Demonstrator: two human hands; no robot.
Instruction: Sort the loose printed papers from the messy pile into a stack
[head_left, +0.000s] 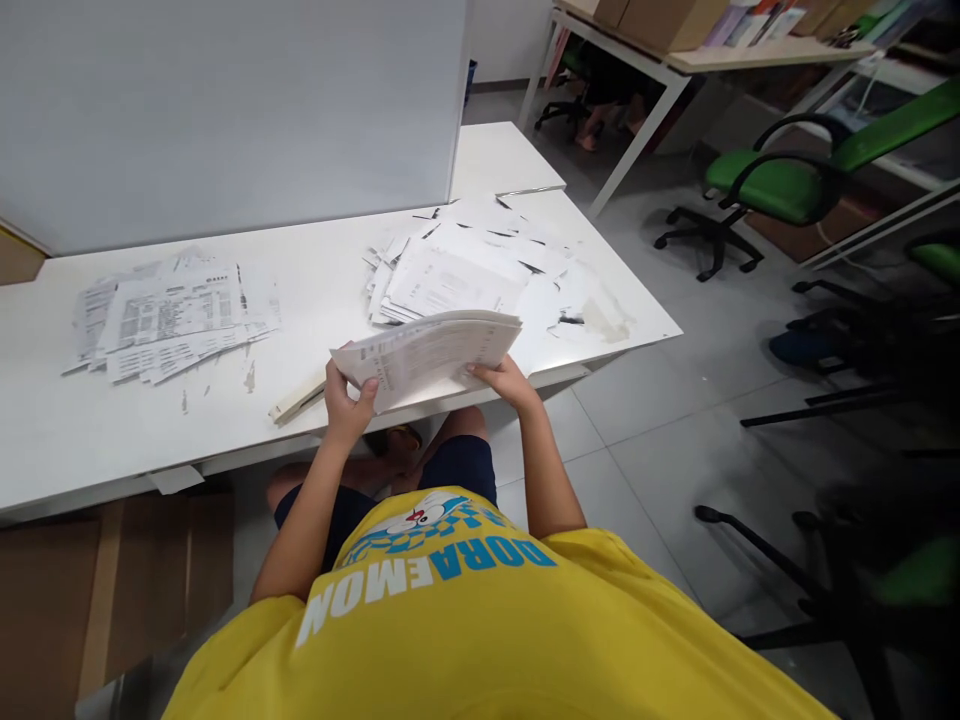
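Note:
Between my two hands I hold a stack of printed paper sheets (431,355), tilted up above the front edge of the white table. My left hand (347,408) grips its left end, thumb on the near face. At the right end, my right hand (506,383) pinches the lower edge with the thumb in front. Just left of my left hand, a cream-coloured long thin tool (296,398), perhaps a stapler, lies at the table edge. Behind the held sheets spreads a loose heap of papers (457,270). Another fanned pile of printed sheets (176,310) lies at the left.
A tall grey-white partition (232,100) rises behind the white table (315,270). Cardboard boxes (150,570) stand below at the left. Green office chairs (787,180) stand on the tiled floor at the right. Farther back, another person's legs (592,130) show under a second table (765,55).

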